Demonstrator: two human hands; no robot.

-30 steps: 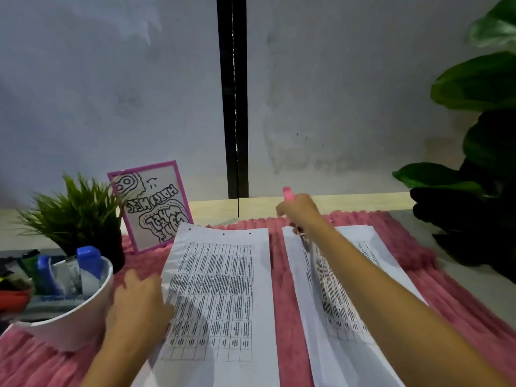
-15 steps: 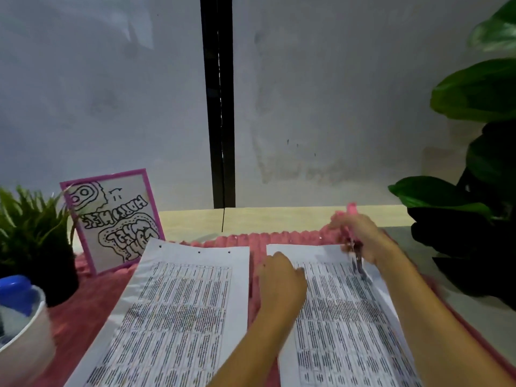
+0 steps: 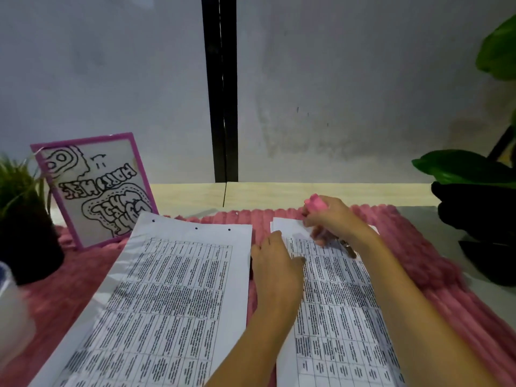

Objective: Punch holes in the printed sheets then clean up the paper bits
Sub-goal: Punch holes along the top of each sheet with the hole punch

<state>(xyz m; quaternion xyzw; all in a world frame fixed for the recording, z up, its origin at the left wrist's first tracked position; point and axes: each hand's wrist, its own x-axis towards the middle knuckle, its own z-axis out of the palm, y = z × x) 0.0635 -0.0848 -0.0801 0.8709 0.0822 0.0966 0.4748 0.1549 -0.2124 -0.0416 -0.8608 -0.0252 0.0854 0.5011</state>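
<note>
Two printed sheets with tables lie side by side on a pink ribbed mat (image 3: 418,258). The left sheet (image 3: 173,297) shows three punched holes along its far edge. My left hand (image 3: 275,263) rests flat on the left part of the right sheet (image 3: 337,308), holding it down. My right hand (image 3: 332,219) grips a small pink hole punch (image 3: 315,203) at the right sheet's far edge; a metal part sticks out below the hand. The image is blurred around that hand.
A pink-framed drawing (image 3: 95,188) leans at the back left beside a small potted grass plant (image 3: 22,219). A white container's edge (image 3: 11,311) shows at the far left. Large dark green leaves (image 3: 469,169) hang over the right side. A wall stands behind the desk.
My left hand left the left sheet and came down on the right sheet. My right hand with the punch shifted along the right sheet's far edge. The view turned to the right.
</note>
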